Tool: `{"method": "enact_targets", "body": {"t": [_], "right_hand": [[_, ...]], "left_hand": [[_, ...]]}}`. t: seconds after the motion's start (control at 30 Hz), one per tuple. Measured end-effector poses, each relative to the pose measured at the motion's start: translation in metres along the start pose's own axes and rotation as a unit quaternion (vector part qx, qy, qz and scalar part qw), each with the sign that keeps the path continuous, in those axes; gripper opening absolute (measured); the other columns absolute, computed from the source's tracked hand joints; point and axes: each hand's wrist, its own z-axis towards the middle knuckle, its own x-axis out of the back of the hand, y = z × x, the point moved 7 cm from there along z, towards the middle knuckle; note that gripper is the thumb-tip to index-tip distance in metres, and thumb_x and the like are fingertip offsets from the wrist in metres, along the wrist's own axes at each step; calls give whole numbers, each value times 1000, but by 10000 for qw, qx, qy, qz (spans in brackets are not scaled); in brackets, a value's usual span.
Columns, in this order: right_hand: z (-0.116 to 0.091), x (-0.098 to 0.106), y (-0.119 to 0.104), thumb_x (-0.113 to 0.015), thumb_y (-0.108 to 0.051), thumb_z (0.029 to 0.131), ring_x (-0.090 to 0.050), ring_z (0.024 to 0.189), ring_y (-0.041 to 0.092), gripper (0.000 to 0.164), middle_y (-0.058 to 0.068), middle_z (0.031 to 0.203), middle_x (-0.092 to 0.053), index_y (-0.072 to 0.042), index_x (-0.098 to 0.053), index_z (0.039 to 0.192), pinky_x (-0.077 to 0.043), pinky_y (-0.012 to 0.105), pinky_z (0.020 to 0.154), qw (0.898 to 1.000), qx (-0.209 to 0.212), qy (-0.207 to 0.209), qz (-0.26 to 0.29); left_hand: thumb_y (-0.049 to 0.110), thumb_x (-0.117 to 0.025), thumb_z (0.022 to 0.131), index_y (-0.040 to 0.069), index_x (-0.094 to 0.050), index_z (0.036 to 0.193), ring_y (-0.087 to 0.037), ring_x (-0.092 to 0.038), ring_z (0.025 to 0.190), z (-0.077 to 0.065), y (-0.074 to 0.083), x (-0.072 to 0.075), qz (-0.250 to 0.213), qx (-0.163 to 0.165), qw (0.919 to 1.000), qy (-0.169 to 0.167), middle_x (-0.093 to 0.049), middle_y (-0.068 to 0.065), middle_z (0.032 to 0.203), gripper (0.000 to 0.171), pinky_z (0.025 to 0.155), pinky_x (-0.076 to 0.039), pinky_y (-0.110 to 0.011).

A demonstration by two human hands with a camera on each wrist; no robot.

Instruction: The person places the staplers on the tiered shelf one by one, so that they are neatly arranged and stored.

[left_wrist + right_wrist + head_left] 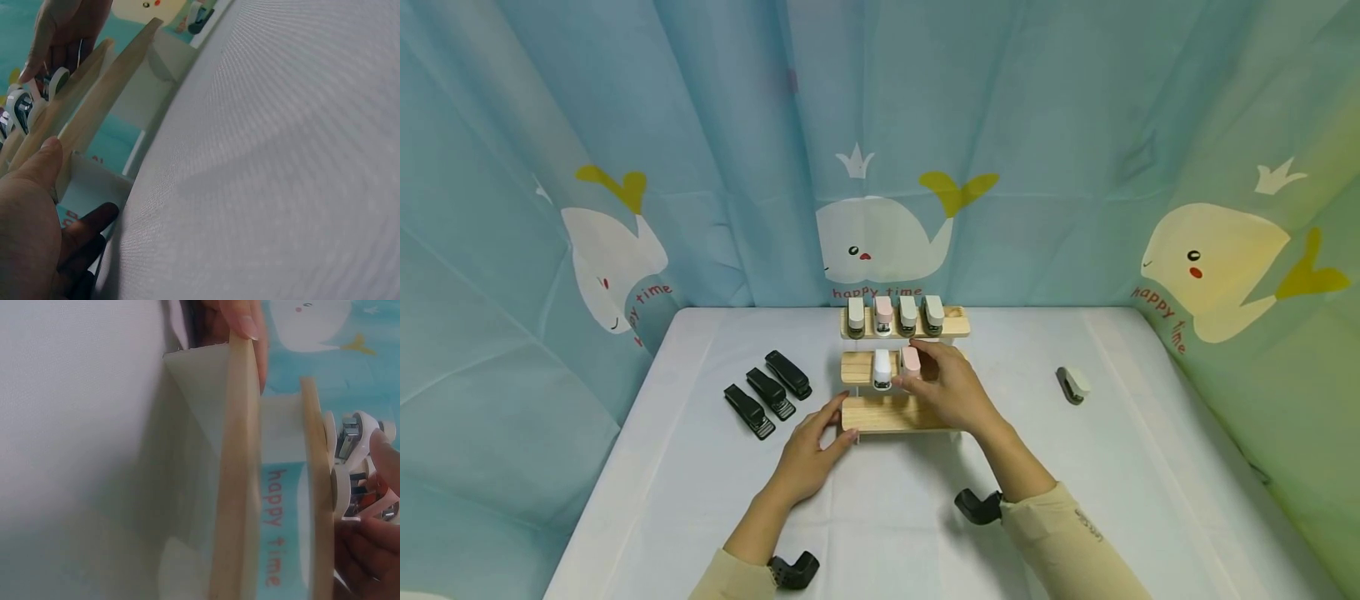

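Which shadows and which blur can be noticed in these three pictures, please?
Head view: fairly sharp, soft shadow on the white tablecloth beside the right forearm; left wrist view: dim, slightly hazy, lower fingers of the left hand in dark shadow; right wrist view: hazy, broad soft shadow beside the lowest wooden shelf.

I have a long sleeve on each arm. My left sleeve (pixel 730 579) and my right sleeve (pixel 1067 546) are the same pale, creamy yellow. The cloth looks soft, with little folds. Near the end of my right sleeve there is some tiny dark writing (pixel 1088 525), too small to read. I wear a black camera on each wrist, the left camera (pixel 797 572) and the right camera (pixel 979 507). Both are bent like an elbow, with round, smooth ends. My left hand (pixel 808 457) and my right hand (pixel 951 390) are bare.
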Motion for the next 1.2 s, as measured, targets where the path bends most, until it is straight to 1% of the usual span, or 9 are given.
{"method": "enact_targets", "body": {"t": [0.3, 0.6, 0.83, 1.2], "right_hand": [[0, -1, 2, -79, -44, 91, -44, 145, 41, 76, 17, 154, -52, -7, -51, 152, -35, 61, 120, 9999, -99, 75, 62], [-1, -2, 2, -79, -44, 91, -43, 146, 40, 75, 16, 153, -53, -9, -51, 152, -34, 60, 121, 9996, -212, 48, 172], [-2, -1, 1, -79, -45, 91, -44, 145, 41, 76, 16, 153, -53, -10, -51, 153, -35, 62, 119, 9997, -198, 45, 137], [-2, -3, 4, -80, -49, 89, -47, 142, 39, 77, 16, 150, -55, -11, -53, 151, -37, 60, 119, 9993, -220, 160, 251]], "left_hand": [[54, -64, 99, 46, -37, 158, -26, -54, 139, 0, 0, 0, -14, 9, 10000, 3, -69, 9, 129, 66, 117, -39, -59], [54, -64, 99, 48, -36, 158, -25, -53, 139, -1, 1, 0, -28, 72, 10000, -38, -68, 9, 129, 65, 117, -38, -59], [53, -64, 99, 47, -36, 158, -25, -53, 139, 0, 1, 0, 17, 68, 10000, -30, -69, 9, 129, 66, 117, -39, -58], [53, -64, 99, 48, -36, 158, -27, -53, 140, 0, 0, 0, 18, 27, 10000, -33, -69, 7, 130, 65, 118, -38, -59]]}}
